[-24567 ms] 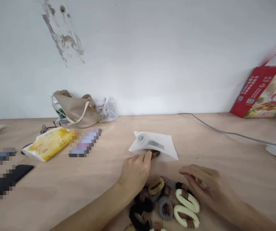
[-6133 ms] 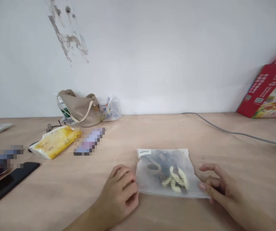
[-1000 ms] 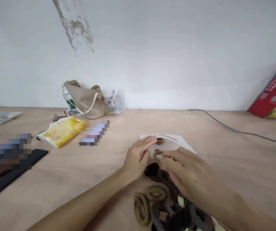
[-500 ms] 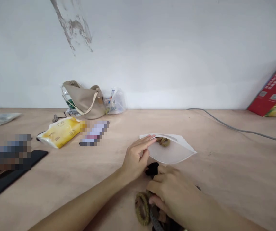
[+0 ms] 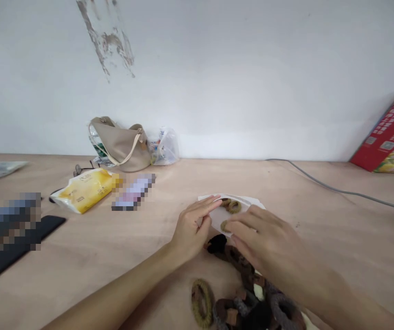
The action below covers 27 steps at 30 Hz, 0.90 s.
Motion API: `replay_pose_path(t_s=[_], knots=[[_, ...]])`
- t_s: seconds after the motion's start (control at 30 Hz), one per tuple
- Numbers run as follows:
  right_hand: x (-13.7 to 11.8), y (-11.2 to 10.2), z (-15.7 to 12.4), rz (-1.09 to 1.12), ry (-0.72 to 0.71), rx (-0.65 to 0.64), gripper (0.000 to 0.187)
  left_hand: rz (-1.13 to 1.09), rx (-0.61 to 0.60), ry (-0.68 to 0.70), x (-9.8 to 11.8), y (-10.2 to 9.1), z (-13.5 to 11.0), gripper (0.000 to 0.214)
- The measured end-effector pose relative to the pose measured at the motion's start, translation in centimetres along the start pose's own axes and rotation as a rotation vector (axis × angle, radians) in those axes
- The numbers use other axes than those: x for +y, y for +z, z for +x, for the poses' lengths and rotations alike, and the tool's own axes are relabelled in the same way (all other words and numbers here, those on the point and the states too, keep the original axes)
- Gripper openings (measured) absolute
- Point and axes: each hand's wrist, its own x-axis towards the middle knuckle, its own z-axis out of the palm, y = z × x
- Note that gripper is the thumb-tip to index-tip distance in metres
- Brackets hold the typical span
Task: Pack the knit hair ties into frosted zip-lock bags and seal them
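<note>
Hair ties are being handled at the mouth of a frosted zip pouch (image 5: 241, 200), which lies flat on the wooden surface (image 5: 324, 238), toward the front edge and right of centre, with its opening turned toward the person. Two olive-brown hair ties (image 5: 233, 207) are seen at the mouth, and a third sits at its near side; how far any of them is inside cannot be told.

The left hand (image 5: 191, 231) rests at the pouch's left side. Its fingers (image 5: 213, 200) are extended and slightly spread, with the tips laid on the pouch's upper layer, though a firm pinch cannot be confirmed. The right hand (image 5: 262, 238) is held over the near lip, its fingers (image 5: 240, 233) loosely curved and close together, reaching to the third tie. Whether that tie is gripped cannot be told, since the fingertips partly hide it.

Just below the hands, a loose heap of fabric hair ties (image 5: 238, 261) runs toward the front edge, with a black one touching the pouch's near side and an olive ring lying apart.

Along the far edge, against the white wall, stand a tan shoulder bag (image 5: 121, 149) and a clear plastic bag (image 5: 164, 149). A yellow packet (image 5: 83, 190) lies nearer, at the left, and a red printed carrier (image 5: 389, 137) leans at the right corner.
</note>
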Motion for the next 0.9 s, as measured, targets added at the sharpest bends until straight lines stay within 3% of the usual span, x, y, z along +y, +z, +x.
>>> replay_pose_path(t_s=[0.1, 0.23, 0.37, 0.43, 0.5, 0.6, 0.8, 0.9], knots=[[-1.6, 1.5, 0.0, 0.024, -0.049, 0.03, 0.012, 0.004, 0.007, -0.007, -0.1, 0.1, 0.0, 0.044], [-5.3, 5.2, 0.2, -0.049, -0.362, 0.009, 0.023, 0.005, 0.004, -0.002, -0.3, 0.2, 0.0, 0.044], [-6.7, 7.0, 0.7, -0.132, -0.386, -0.013, 0.023, 0.003, -0.002, 0.012, -0.2, 0.1, 0.1, 0.043], [-6.4, 6.2, 0.7, -0.131, -0.387, 0.007, 0.022, 0.0, -0.004, 0.019, -0.1, 0.0, 0.2, 0.044], [-5.7, 4.7, 0.5, -0.121, -0.368, 0.105, 0.022, -0.002, 0.001, 0.017, -0.1, -0.1, 0.1, 0.045], [-3.9, 1.9, 0.2, -0.092, -0.209, 0.225, 0.014, -0.001, -0.004, 0.007, 0.0, -0.2, 0.1, 0.046], [1.3, -0.7, -1.8, -0.068, -0.025, 0.123, 0.024, -0.016, -0.026, -0.013, 0.2, -0.5, 0.1, 0.042], [3.3, -1.0, -4.4, 0.025, 0.045, 0.183, 0.019, -0.018, -0.034, -0.015, 0.2, -0.4, 0.0, 0.043]])
